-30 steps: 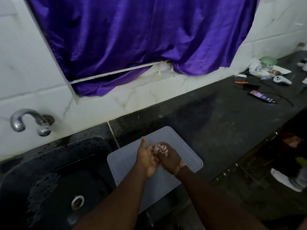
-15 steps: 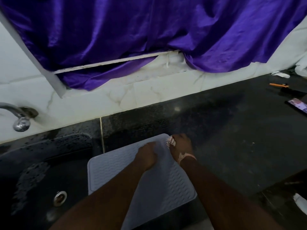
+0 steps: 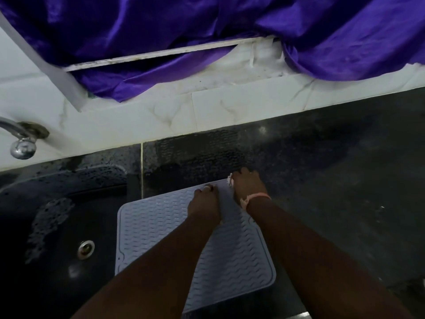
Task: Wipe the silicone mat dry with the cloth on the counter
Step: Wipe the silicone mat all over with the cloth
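- Head view: shows a pale grey-lilac ribbed silicone mat [image 3: 161, 238] lying flat on a black speckled stone counter [image 3: 333, 180], its left edge overhanging a wet black sink basin [image 3: 57, 215].
- Presses the left hand [image 3: 203, 203] down on the mat near its far edge, fingers reaching forward and apparently gripping nothing. Probably serves as an anchor, so the light mat does not skate under the wiping. Hard to tell how far the fingers bend.
- Places the right hand [image 3: 247, 185] on the mat's far right corner, fingers bent down over a small white-and-pink patterned cloth [image 3: 230, 180].
- Hides most of the cloth under the palm. Leaves only a frayed edge showing at the thumb side and a scrap beside a pink wristband [image 3: 259, 196].
- Bunches the cloth small, likely to put pressure into the mat's ridges where water sits.
- Suggests wiping under way at the corner, with the broad near part of the mat yet to be covered. Cannot judge wet from dry on the mat in this dim light.
- Shows a damp ribbed imprint [image 3: 202, 153] on the counter just beyond the mat's far edge.
- Calls next for strokes drawn from the far corner toward the near edge, along the ridges.
- Risks the overhanging left edge tipping toward the basin if the anchoring hand lifts.
- Beyond the mat's far side: white marble-look wall tiles [image 3: 230, 107] and a purple satin curtain [image 3: 207, 24]; a chrome tap [image 3: 23, 143] far off to the mat's left.
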